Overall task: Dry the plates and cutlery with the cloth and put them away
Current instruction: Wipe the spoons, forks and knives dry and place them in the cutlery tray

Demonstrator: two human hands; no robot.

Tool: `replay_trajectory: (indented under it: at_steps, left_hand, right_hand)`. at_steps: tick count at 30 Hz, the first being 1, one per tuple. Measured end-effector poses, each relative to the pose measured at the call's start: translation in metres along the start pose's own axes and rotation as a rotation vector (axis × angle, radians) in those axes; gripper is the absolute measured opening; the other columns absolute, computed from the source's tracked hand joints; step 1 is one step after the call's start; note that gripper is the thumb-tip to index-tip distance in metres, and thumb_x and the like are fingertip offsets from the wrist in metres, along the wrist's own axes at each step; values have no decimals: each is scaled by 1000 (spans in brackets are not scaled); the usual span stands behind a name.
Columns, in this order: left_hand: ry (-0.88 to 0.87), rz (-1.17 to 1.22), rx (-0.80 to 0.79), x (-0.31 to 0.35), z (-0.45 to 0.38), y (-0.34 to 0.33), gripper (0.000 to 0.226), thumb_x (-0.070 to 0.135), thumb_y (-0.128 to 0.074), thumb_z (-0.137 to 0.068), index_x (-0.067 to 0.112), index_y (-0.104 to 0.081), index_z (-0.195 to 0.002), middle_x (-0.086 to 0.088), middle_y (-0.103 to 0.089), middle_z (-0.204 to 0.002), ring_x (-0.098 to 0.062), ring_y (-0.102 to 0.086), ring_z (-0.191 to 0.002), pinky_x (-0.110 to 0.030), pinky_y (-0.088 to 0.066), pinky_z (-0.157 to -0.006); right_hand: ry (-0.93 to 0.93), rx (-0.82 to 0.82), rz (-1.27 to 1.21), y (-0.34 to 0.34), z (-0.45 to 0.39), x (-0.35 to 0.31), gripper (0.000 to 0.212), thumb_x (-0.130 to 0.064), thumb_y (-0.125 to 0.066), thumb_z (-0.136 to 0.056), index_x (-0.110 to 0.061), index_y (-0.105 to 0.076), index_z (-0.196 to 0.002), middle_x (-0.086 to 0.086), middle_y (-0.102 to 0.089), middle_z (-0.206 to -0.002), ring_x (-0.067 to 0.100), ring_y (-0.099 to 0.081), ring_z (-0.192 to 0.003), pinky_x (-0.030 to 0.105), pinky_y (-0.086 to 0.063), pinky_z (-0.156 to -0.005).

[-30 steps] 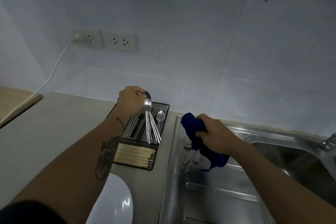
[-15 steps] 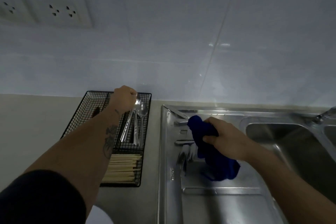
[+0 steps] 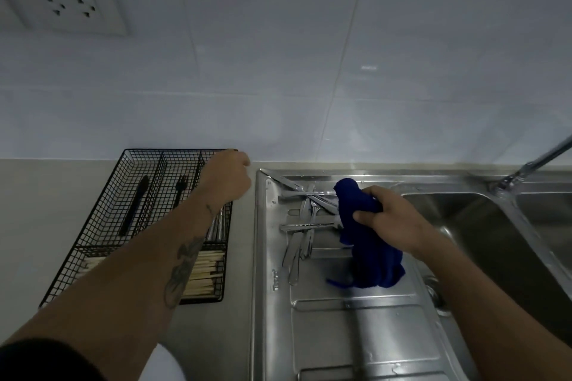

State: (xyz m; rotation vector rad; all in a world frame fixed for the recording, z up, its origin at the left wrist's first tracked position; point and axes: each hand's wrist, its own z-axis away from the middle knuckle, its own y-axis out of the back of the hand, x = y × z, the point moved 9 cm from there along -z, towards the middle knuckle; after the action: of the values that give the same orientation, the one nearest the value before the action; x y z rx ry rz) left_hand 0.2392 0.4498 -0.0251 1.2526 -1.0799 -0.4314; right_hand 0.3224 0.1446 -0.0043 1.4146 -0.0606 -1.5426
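Note:
My left hand (image 3: pixel 227 176) is curled in a fist over the far right corner of the black wire cutlery tray (image 3: pixel 93 244). It grips the top ends of the spoons (image 3: pixel 216 226), whose handles lie in the tray's right compartment under my wrist. My right hand (image 3: pixel 387 216) grips a blue cloth (image 3: pixel 374 260) that hangs down onto the steel drainboard (image 3: pixel 356 318). A loose pile of metal cutlery (image 3: pixel 301 226) lies on the drainboard just left of the cloth. The rim of a white plate (image 3: pixel 167 365) shows at the bottom edge.
The tray also holds a black knife (image 3: pixel 136 204), a black fork (image 3: pixel 181 190) and several wooden chopsticks (image 3: pixel 204 272). The sink basin (image 3: pixel 483 241) and tap (image 3: pixel 526 168) are to the right. A wall socket (image 3: pixel 74 9) is at upper left.
My left hand has lowered the spoons into the tray's right compartment. The view has shifted right and down. My right hand stays on the cloth over the drainboard.

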Motion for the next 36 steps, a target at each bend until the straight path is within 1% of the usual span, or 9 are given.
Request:
replay_trajectory:
  at_steps: [5, 9, 12, 15, 19, 24, 27, 31, 36]
  left_hand:
    - [-43, 129, -125, 60, 29, -32, 24, 16, -53, -91, 22, -75, -98, 1, -70, -104, -16, -65, -87, -32, -56, -80]
    - [19, 138, -183, 86, 47, -62, 19, 19, -57, -88, 22, -74, -80, 1, -64, -90, -19, -66, -84, -28, -56, -73]
    - [63, 92, -222, 98, 61, -86, 18, 21, -57, -85, 16, -72, -76, 0, -68, -74, -17, -65, -68, -24, -46, -58]
    - [66, 64, -248, 106, 70, -106, 12, 18, -61, -80, 15, -65, -69, -1, -63, -70, -18, -64, -66, -25, -46, -55]
    - [-30, -67, -226, 120, 71, -115, 12, 15, -63, -77, 16, -68, -88, -4, -64, -91, -22, -64, -81, -38, -58, -74]
    - [-121, -186, -195, 129, 74, -119, 16, 16, -61, -82, 19, -64, -97, -2, -60, -104, -21, -58, -93, -35, -52, -83]
    - [-126, -197, -143, 134, 76, -110, 13, 13, -57, -84, 20, -62, -94, 0, -59, -101, -20, -57, -91, -31, -47, -78]
    - [72, 137, -67, 123, 77, -84, 17, 12, -58, -89, 24, -61, -77, 4, -63, -81, -10, -56, -69, -24, -43, -61]
    - [87, 570, -130, 149, 95, -50, 16, 7, -65, -89, 18, -67, -78, 2, -67, -71, 0, -58, -58, -8, -42, -53]
  right_hand:
    - [37, 66, -27, 18, 19, 13, 34, -5, -64, -90, -25, -65, -118, -4, -70, -105, 19, -66, -96, 37, -56, -86]
    - [84, 148, 28, 30, 30, 19, 42, -4, -64, -90, -20, -58, -129, -5, -64, -105, 15, -61, -93, 18, -45, -70]
    - [61, 172, -3, 32, 32, 27, 44, -7, -69, -88, -25, -48, -122, -5, -63, -96, 9, -62, -83, 17, -46, -62]
    - [47, 169, 52, 32, 30, 36, 39, -10, -72, -86, -24, -43, -108, -3, -63, -93, 10, -62, -80, 22, -51, -60]
    - [36, 164, 116, 36, 26, 51, 28, -17, -72, -87, -26, -50, -100, -3, -66, -91, 15, -65, -76, 40, -60, -67]
    - [16, 177, 90, 40, 20, 65, 28, -19, -74, -86, -26, -52, -102, -5, -65, -90, 12, -65, -74, 37, -60, -66]
    - [4, 171, 47, 40, 20, 67, 28, -20, -73, -86, -26, -53, -105, -6, -64, -90, 12, -65, -76, 35, -59, -66]
    - [1, 220, -109, 47, 25, 63, 23, -20, -71, -90, -22, -55, -107, -7, -60, -95, 8, -60, -80, 22, -49, -59]
    - [25, 257, -502, 43, 35, 35, 17, -13, -68, -91, -13, -53, -98, 8, -66, -100, 22, -66, -85, 40, -56, -72]
